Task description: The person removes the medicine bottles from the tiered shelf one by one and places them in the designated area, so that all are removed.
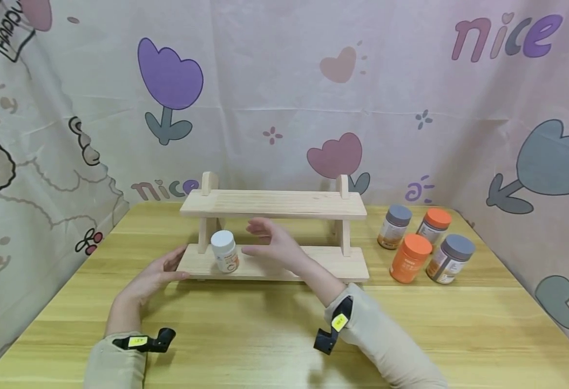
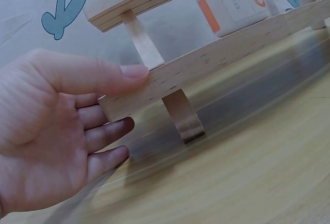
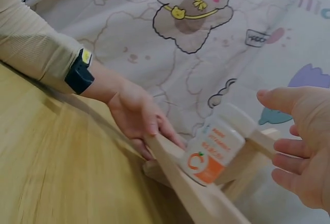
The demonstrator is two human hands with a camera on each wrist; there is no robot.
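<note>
A small wooden two-tier shelf [image 1: 275,204] stands on the table. On the left part of its lower board sits an upright white bottle [image 1: 224,253] with a white lid, an orange label patch and a letter C [image 3: 196,160]. My left hand [image 1: 150,275] grips the left end of the lower board, thumb on the front edge and fingers around the end, as the left wrist view [image 2: 56,121] shows. To the right of the bottle, apart from it, my right hand [image 1: 282,248] hovers over the lower board with relaxed fingers and nothing held.
Right of the shelf, several bottles stand grouped on the table: an orange one [image 1: 410,259], a grey-lidded one [image 1: 449,260], another grey-lidded one [image 1: 393,227] and an orange-lidded one [image 1: 435,222]. A printed curtain [image 1: 265,81] hangs behind the table [image 1: 245,335].
</note>
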